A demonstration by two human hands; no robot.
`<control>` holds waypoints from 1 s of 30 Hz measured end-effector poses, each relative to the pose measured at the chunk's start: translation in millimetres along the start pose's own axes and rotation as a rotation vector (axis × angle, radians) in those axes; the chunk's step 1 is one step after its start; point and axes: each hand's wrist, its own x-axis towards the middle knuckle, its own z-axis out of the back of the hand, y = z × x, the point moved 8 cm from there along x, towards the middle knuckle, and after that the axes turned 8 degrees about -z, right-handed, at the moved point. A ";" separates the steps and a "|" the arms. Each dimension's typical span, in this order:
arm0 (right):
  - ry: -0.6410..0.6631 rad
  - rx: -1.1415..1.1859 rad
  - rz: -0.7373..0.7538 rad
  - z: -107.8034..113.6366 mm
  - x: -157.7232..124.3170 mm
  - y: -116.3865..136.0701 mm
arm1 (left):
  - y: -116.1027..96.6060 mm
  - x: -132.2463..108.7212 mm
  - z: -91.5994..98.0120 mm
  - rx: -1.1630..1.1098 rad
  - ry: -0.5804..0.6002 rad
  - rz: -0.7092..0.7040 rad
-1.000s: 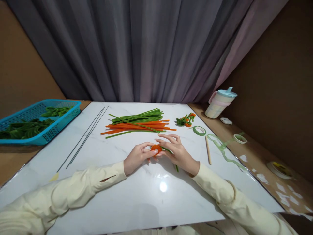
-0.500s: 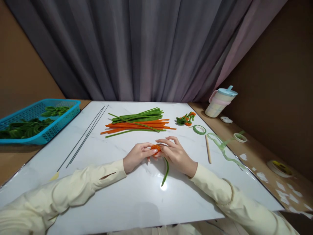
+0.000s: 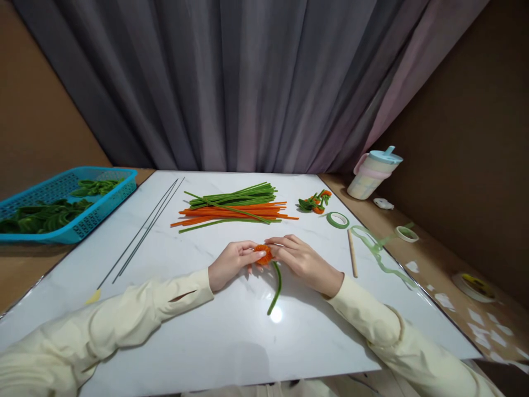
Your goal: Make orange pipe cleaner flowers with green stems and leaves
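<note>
Between my two hands is an orange pipe-cleaner flower [image 3: 263,255] with a green pipe-cleaner stem [image 3: 278,289] that curves down toward me. My left hand [image 3: 232,263] pinches the flower from the left, thumb on its front. My right hand [image 3: 305,261] is closed at the flower's right edge, its fingertips touching the petals; what lies between those fingers is hidden. Beyond the hands lie a bundle of orange pipe cleaners [image 3: 235,212] and a bundle of green pipe cleaners [image 3: 243,194]. Several small orange and green flowers [image 3: 316,203] lie to the right of them.
At left stands a blue basket [image 3: 105,209] holding green leaf shapes. Thin dark wires [image 3: 144,231] lie near it. On the right are a green tape roll [image 3: 338,220], a wooden stick [image 3: 352,253], loose green tape [image 3: 382,262], a tumbler [image 3: 372,176] and paper scraps [image 3: 479,331].
The right hand has shifted slightly, with its fingers drawn closer together. The green stem's lower end has swung a little left. The left hand stays at the flower.
</note>
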 end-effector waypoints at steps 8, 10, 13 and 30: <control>-0.005 0.040 -0.040 -3.2 -1.5 -2.7 | -1.0 -0.3 -0.6 0.001 -0.007 0.007; -0.007 0.034 -0.045 -4.5 -1.7 -2.1 | -0.3 0.2 -0.4 0.002 -0.008 0.006; 0.001 0.018 -0.063 -6.2 -1.9 -2.5 | 0.2 0.0 -1.8 0.017 0.003 0.002; -0.053 -0.027 -0.091 -4.7 -1.3 0.5 | -3.4 -7.2 0.6 0.224 -0.057 -0.151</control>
